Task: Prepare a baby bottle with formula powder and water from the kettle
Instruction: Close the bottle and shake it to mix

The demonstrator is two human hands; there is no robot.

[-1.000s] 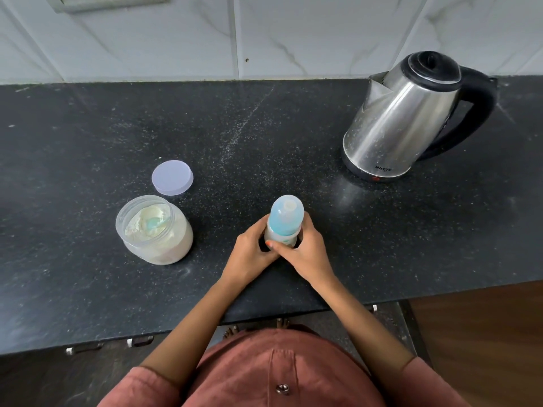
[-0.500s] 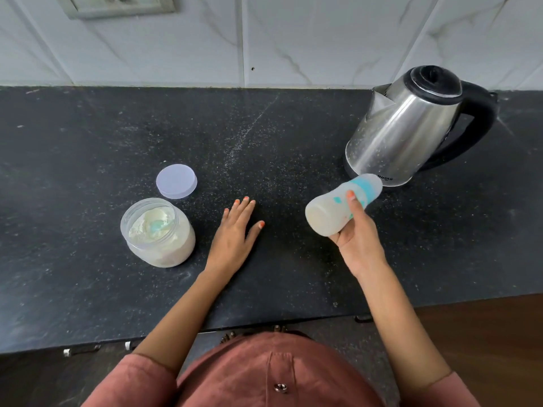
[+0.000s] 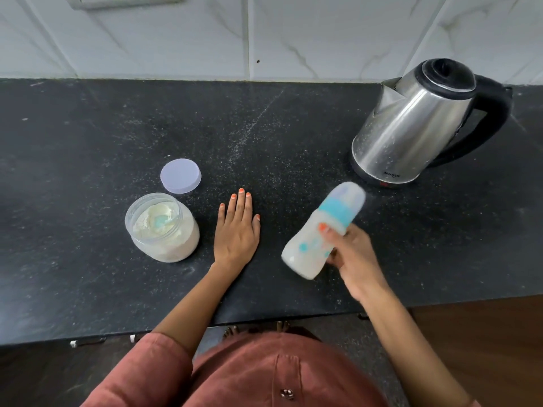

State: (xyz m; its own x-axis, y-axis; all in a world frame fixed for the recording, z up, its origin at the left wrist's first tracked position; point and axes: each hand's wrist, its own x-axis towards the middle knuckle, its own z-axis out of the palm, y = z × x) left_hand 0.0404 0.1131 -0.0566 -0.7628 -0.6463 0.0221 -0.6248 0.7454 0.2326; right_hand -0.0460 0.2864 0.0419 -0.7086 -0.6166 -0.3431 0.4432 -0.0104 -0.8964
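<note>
My right hand grips a capped baby bottle with milky liquid inside and a blue collar. The bottle is tilted in the air above the counter, cap pointing up and right, and it looks motion-blurred. My left hand lies flat on the black counter, fingers straight, holding nothing. Left of it stands an open jar of formula powder with a blue scoop in the powder. The jar's lilac lid lies just behind it. A steel kettle with a black handle stands at the back right.
A white tiled wall runs along the back of the counter, with a socket plate at the top left. The counter's front edge is close to my body, with a wooden floor showing at the lower right.
One second ago both hands held the upright bottle on the counter. The right hand lifted it to the right and tilted it; its angle has changed since half a second ago. The left hand went flat.
</note>
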